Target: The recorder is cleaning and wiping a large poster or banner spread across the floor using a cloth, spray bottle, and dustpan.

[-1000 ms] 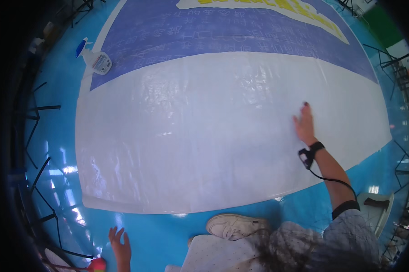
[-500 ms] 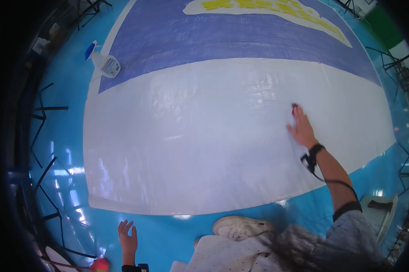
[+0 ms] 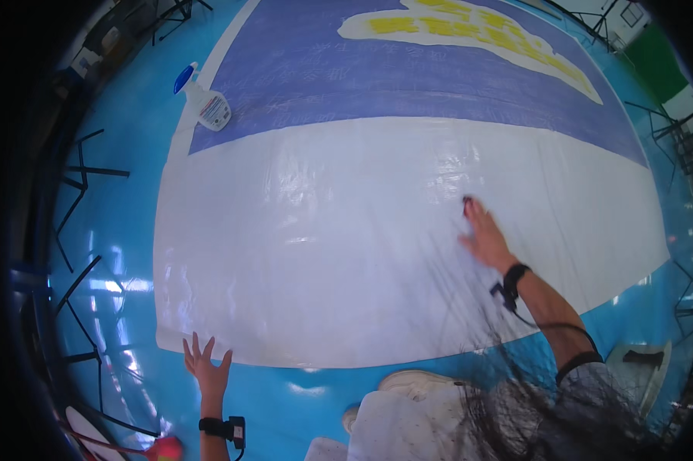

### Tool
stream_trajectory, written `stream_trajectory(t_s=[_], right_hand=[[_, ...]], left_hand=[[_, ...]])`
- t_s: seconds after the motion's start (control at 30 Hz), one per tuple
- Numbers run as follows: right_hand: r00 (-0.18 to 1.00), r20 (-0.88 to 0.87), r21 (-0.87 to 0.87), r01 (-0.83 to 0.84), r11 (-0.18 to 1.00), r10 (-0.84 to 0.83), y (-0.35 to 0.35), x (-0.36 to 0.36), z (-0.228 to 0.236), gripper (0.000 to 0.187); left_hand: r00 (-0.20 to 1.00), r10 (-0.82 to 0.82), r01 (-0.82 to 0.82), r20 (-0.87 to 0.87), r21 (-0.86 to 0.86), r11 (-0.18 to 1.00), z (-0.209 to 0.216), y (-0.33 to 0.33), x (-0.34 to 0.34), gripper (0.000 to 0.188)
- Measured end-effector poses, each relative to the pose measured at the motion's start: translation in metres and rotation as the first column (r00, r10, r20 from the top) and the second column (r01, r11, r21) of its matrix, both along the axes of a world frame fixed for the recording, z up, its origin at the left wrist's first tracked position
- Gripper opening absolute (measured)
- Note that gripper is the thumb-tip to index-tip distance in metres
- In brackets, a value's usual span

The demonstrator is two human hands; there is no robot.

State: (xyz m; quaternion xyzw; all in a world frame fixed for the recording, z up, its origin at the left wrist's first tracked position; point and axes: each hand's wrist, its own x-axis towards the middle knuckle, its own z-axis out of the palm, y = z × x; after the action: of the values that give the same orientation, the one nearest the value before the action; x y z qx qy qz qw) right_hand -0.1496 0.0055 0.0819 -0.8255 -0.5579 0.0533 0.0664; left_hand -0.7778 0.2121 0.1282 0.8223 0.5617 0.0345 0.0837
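A wide sheet (image 3: 300, 253), glossy white in its near part and blue-purple in its far part, covers the floor in front of me. On the white part lies my right hand (image 3: 486, 237), fingers stretched forward. A small dark red thing (image 3: 468, 204) shows at its fingertips; its kind cannot be made out. At the sheet's near left edge is my left hand (image 3: 208, 370), its fingers spread and nothing in it; whether it touches the sheet is unclear. A white spray bottle (image 3: 212, 109) with a blue head lies or stands on the sheet's far left edge.
A yellow patch with a white border (image 3: 454, 29) marks the sheet's far end. Blue glossy floor (image 3: 124, 230) surrounds it. Thin black metal legs (image 3: 93, 346) stand along the left side, others on the right. A white plastic thing (image 3: 642, 369) is at lower right, and my shoe (image 3: 415, 382) is near the sheet.
My right hand has slid left and a little nearer across the white area, the dark red thing moving with it. My left hand has risen forward to the sheet's near edge. The view has shifted slightly.
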Motion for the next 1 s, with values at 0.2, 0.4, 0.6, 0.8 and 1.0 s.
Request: stream_trajectory(t_s=[0.2, 0.4, 0.6, 0.8, 1.0], right_hand=[[0.790, -0.430, 0.270, -0.349, 0.897, 0.437, 0.123, -0.157, 0.003, 0.071], [0.675, -0.602, -0.025, -0.549, 0.836, 0.426, 0.052, -0.168, 0.039, 0.065], [0.966, 0.065, 0.042, 0.249, 0.968, -0.251, 0.121, 0.007, -0.034, 0.081], [0.996, -0.049, 0.382, 0.085, 0.920, -0.072, 0.370, -0.100, -0.050, 0.083], [0.932, -0.170, 0.445, -0.219, 0.869, 0.322, 0.484, -0.218, -0.032, 0.075]], left_hand=[[0.938, 0.246, -0.333, -0.244, -0.439, 0.835, -0.010, 0.060, 0.050, 0.103], [0.785, 0.022, -0.198, -0.619, -0.217, 0.956, -0.013, 0.132, 0.038, 0.118], [0.865, 0.106, -0.291, -0.491, -0.319, 0.902, -0.049, 0.158, 0.031, 0.121], [0.945, 0.247, -0.311, -0.215, -0.355, 0.881, -0.045, 0.147, 0.027, 0.114], [0.936, 0.275, -0.343, -0.217, -0.402, 0.849, -0.041, 0.149, 0.041, 0.111]])
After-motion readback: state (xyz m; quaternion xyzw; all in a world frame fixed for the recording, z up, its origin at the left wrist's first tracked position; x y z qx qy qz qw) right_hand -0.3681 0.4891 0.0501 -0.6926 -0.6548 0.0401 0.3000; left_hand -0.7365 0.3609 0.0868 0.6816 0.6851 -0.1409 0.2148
